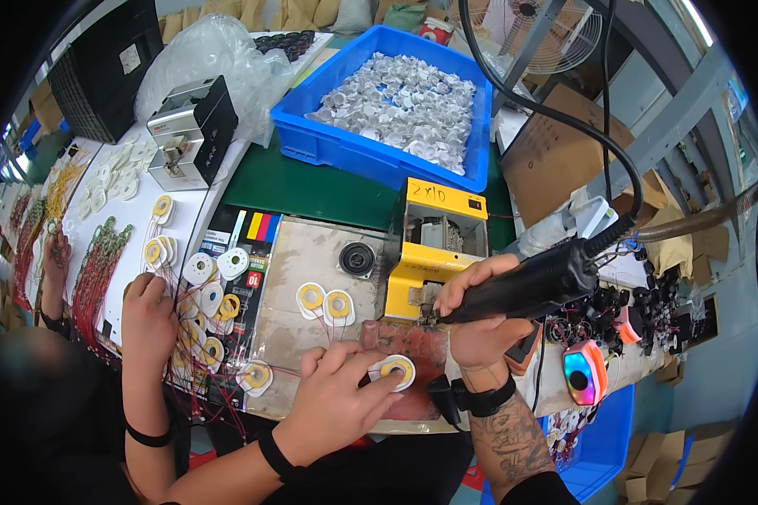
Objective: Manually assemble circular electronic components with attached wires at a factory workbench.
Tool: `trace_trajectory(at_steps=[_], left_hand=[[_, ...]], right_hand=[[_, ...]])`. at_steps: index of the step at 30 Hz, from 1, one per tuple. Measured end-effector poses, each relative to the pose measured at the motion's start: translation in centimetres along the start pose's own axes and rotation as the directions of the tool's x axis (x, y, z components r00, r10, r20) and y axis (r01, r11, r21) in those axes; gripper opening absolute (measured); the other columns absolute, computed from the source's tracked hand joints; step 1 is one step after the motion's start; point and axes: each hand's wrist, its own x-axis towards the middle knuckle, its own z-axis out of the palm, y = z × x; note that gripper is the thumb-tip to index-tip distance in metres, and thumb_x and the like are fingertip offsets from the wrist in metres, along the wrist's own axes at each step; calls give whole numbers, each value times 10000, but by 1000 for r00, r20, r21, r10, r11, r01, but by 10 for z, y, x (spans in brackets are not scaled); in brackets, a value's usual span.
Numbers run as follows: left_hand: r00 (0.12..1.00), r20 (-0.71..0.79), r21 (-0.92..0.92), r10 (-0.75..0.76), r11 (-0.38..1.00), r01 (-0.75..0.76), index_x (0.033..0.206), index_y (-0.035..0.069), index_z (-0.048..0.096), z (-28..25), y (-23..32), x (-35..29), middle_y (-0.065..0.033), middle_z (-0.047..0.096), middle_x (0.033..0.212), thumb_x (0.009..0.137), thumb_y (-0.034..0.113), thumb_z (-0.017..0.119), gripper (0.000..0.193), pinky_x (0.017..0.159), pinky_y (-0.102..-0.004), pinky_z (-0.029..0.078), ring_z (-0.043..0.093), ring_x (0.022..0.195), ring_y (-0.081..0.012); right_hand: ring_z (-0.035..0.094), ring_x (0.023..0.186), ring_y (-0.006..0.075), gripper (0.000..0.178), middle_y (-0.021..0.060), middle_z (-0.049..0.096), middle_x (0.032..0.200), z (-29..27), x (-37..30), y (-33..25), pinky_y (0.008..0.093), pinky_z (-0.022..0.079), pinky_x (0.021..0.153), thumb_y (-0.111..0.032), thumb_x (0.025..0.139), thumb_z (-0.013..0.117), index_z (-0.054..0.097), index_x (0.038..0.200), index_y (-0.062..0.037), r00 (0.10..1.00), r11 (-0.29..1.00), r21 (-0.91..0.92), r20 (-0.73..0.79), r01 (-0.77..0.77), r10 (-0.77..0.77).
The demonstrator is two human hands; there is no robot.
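My left hand (333, 404) grips a white disc with a yellow ring (404, 370) by its edge, fingertips on its face, over a worn reddish-brown patch (417, 338) of the work surface. Red wires trail leftward from it. My right hand (478, 324) is closed around a black electric screwdriver (526, 282) lying slanted across the palm, its cable leaving at the upper right. The tool's tip points left, right by the lower front of a yellow screw feeder (442, 220); whether they touch I cannot tell. Two similar discs (338, 308) lie just beyond my left hand.
A black round part (357, 259) lies left of the feeder. Behind stands a blue crate (307, 139) of white plastic pieces. Left, a co-worker's hand (150, 324) is by more wired discs (213, 299). A lit, orange-rimmed device (583, 373) and dark parts lie right.
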Motion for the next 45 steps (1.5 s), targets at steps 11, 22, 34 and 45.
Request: trace_trajectory(at_steps=[11, 22, 34, 45], left_hand=[[997, -80, -35, 4, 999, -7, 1074, 246, 792, 21, -3, 2, 13, 689, 1183, 766, 293, 855, 318, 872, -425, 358, 587, 1062, -242], [996, -84, -37, 7, 999, -10, 1054, 239, 793, 52, 2, 1, 28, 679, 1197, 767, 287, 843, 295, 871, -433, 348, 579, 1094, -239], [993, -119, -39, -25, 999, 21, 1005, 245, 789, 51, 2, 2, 22, 690, 1189, 766, 276, 838, 246, 904, -444, 336, 586, 1096, -249], [990, -129, -44, -53, 998, 48, 1004, 251, 798, 52, 1, 12, 27, 693, 1157, 752, 266, 833, 255, 899, -438, 338, 587, 1090, -245]], right_hand=[[567, 604, 192, 943, 84, 536, 733, 0, 3, -9, 347, 515, 598, -965, 774, 451, 409, 1029, -59, 999, 997, 64, 17, -51, 50], [540, 603, 183, 752, 58, 535, 739, -1, 21, 5, 328, 470, 584, -802, 908, 489, 475, 1059, -65, 986, 965, 232, -76, -124, 145], [560, 616, 190, 937, 76, 535, 742, -13, 5, -29, 346, 498, 598, -946, 768, 504, 420, 1040, -54, 999, 994, 105, 44, -6, 1], [573, 638, 173, 953, 64, 538, 729, -1, -6, -4, 332, 504, 618, -979, 723, 480, 398, 999, -71, 1000, 1000, -20, 28, -9, 10]])
